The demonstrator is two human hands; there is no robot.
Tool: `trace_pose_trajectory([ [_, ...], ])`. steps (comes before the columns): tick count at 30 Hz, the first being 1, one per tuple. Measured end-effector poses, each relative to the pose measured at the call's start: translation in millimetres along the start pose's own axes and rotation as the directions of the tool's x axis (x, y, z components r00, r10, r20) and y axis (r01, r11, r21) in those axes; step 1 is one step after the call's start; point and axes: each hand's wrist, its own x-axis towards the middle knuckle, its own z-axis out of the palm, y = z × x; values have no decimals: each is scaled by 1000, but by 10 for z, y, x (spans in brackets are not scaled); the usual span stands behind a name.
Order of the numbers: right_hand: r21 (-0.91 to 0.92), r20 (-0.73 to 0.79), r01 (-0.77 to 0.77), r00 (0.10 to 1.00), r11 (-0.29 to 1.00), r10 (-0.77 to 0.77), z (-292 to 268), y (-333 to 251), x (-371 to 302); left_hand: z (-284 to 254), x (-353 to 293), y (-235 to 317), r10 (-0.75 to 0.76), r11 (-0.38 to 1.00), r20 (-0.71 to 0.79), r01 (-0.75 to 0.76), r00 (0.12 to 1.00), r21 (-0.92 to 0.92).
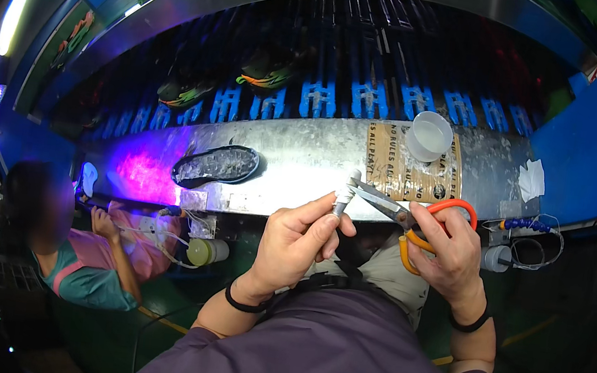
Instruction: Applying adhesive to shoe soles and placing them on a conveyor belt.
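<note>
My left hand (296, 241) pinches a short, pale grey rod-like piece (342, 202) upright between thumb and fingers. Its upper end looks wrapped in something whitish; I cannot make out its kind. In my right hand (456, 256) is a pair of scissors (403, 217) with orange and yellow handle loops, the fingers through them. The blades point left and their tips meet the top of the grey piece. Whether the blades close on it cannot be told. Both hands are over the near edge of a metal bench (296, 146).
A dark shoe sole (216, 165) lies on the bench at left. A translucent cup (429, 136) stands on brown printed tape, and crumpled white paper (532, 180) lies at right. Behind runs a row of blue holders (317, 100), with shoes (265, 76) among them. A co-worker (95, 259) sits at left.
</note>
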Motion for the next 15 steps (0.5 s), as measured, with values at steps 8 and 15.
trace_pose_trajectory([
  [8,-50,14,47,999,998,-46,5,12,-37,29,-16,-85,106,994,-40,-104,994,39],
  [15,-56,-4,89,996,994,-90,33,18,-51,27,-37,-95,73,995,-57,-69,996,66],
])
